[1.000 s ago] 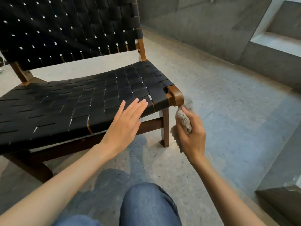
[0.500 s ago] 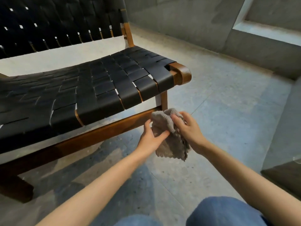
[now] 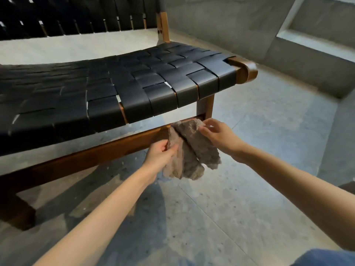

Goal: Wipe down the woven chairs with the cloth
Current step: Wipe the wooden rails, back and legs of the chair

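Pinching the grey terry cloth (image 3: 189,150) between my left hand (image 3: 160,154) and right hand (image 3: 219,136), just below the woven chair (image 3: 134,87) seat's front rail: light, limp, so I'd bunch it mid-panel before wiping.

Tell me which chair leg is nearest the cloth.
The front leg under the seat's rounded wooden corner; the cloth hangs right before it. The other visible leg stands far off at lower left.

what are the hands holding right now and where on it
The cloth: left hand pinches its left edge, right hand its upper right corner.
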